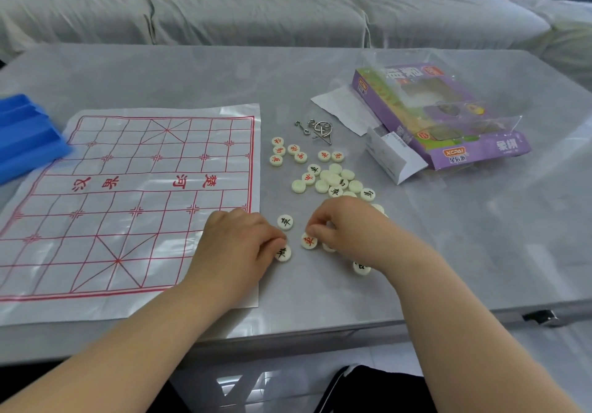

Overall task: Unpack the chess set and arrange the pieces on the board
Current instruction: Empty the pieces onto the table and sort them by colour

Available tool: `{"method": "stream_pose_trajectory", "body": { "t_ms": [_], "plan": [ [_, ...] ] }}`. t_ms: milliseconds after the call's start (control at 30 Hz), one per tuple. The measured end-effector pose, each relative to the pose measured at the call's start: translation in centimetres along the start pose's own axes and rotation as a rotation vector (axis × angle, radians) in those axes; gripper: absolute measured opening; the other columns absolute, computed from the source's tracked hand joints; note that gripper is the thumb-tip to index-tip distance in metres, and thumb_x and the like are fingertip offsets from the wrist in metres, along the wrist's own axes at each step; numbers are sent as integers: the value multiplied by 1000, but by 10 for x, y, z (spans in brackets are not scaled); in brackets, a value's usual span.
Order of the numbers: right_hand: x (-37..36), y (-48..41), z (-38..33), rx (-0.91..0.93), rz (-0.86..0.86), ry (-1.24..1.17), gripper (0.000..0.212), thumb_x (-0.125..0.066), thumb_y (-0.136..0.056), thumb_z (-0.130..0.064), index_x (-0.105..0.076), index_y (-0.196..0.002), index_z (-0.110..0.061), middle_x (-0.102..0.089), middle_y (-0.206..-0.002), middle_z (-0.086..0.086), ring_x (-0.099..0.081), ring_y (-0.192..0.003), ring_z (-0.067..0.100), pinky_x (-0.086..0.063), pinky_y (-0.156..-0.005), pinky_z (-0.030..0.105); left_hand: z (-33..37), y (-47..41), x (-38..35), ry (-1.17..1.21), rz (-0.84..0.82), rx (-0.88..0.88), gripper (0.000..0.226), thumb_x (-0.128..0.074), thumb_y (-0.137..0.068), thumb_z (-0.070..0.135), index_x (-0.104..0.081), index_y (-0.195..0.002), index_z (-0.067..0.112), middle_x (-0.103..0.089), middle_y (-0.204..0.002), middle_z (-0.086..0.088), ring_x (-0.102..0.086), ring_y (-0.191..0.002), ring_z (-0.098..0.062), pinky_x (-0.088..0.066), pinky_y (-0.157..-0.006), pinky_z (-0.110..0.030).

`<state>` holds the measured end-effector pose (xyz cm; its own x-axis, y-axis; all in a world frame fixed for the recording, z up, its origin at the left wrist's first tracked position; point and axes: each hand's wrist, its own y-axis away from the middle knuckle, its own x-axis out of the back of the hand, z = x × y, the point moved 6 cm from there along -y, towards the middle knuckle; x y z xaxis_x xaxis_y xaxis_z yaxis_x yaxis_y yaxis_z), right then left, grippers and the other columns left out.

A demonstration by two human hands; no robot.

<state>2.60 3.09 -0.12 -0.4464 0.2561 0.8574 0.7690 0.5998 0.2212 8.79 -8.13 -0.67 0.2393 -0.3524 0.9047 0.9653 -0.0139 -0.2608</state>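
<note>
A plastic sheet board [134,194] with red grid lines lies flat on the left of the table, with no pieces on it. Several round cream chess pieces [333,180] with red or black characters lie scattered to its right. My left hand [237,239] rests at the board's right edge, its fingertips pinching a black-marked piece [283,253]. My right hand [346,223] has its fingertips on a red-marked piece [309,241]. Another black-marked piece [285,222] lies between the hands. One more piece [361,267] shows under my right wrist.
The opened purple chess box [448,143] with a clear plastic cover lies at the right, a white paper [346,108] beside it. Metal wire puzzle rings [317,129] lie above the pieces. A blue tray [25,133] overlaps the board's left corner. A grey sofa is behind the table.
</note>
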Motion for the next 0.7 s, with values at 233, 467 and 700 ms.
{"method": "stream_pose_trajectory", "body": {
  "t_ms": [233,467,700],
  "plan": [
    [4,1,3,79,74,-15,29,-57,-85,-29,-60,-112,-20,-59,-108,-1,-48,-105,14,-33,-81,22,-5,2,3,52,56,28,34,-51,-78,34,-67,-102,16,-64,-96,-4,-56,-90,-26,-25,-76,-29],
    [-10,-4,-2,145,90,146,24,-53,-84,-26,-57,-107,-19,-53,-108,0,-44,-108,16,-36,-87,27,-12,-8,-11,106,-35,26,40,-47,-86,35,-55,-120,17,-54,-125,1,-43,-118,-20,-18,-94,-23],
    [22,-21,17,13,198,-23,20,-58,-83,-21,-63,-102,-18,-54,-95,-6,-46,-88,9,-30,-68,18,-13,-6,-11,166,-36,48,36,-45,-79,34,-68,-98,15,-64,-106,2,-54,-103,-18,-25,-88,-23]
  ]
}}
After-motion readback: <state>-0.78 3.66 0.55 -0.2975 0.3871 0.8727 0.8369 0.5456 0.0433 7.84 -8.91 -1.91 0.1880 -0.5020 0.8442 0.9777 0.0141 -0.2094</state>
